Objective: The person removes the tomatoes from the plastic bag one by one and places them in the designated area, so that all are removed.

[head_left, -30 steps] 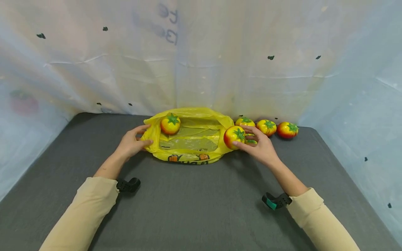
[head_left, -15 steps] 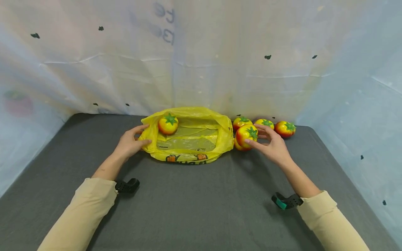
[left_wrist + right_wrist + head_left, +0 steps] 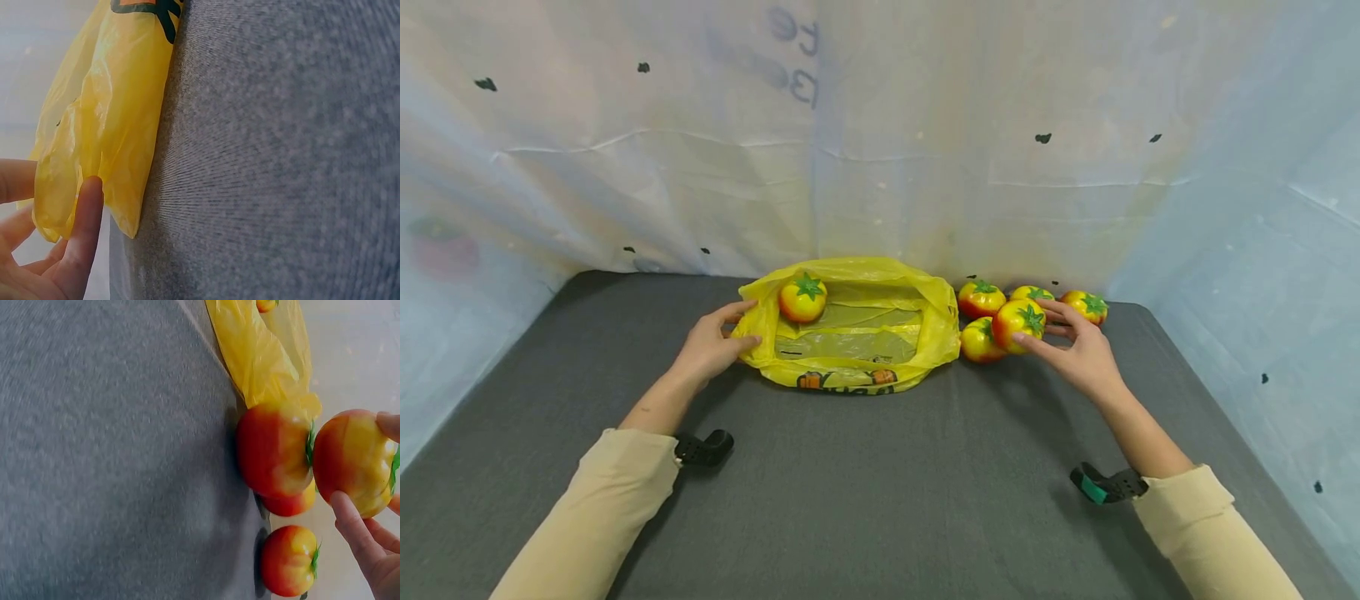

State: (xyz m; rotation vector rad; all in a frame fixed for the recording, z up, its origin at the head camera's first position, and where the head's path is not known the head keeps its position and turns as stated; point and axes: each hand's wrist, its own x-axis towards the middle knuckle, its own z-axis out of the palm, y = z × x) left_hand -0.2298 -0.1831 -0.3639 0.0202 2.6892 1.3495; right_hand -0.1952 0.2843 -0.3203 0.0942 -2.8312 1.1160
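A yellow plastic bag (image 3: 850,379) lies with its mouth spread wide, and one red-and-yellow tomato (image 3: 802,298) sits inside at its left. My left hand (image 3: 710,343) holds the bag's left side between thumb and fingers; the left wrist view shows the thin plastic (image 3: 122,137) between them. To the right of the bag, my right hand (image 3: 1078,348) grips another tomato (image 3: 1018,325) with a green leafy top. This tomato (image 3: 353,464) is raised off the table in the right wrist view. A loose tomato (image 3: 981,340) rests against the bag's right side, partly behind the held one.
Behind the right hand, more tomatoes stand along the back: one near the bag (image 3: 981,298), a half-hidden one (image 3: 1032,293) and one farther right (image 3: 1086,306). Whitish sheeting (image 3: 880,150) rises behind the dark grey table (image 3: 865,492).
My right hand has moved right, away from the bag's right edge, carrying the tomato. The loose tomato beside the bag has come into fuller view. My left hand stays on the bag.
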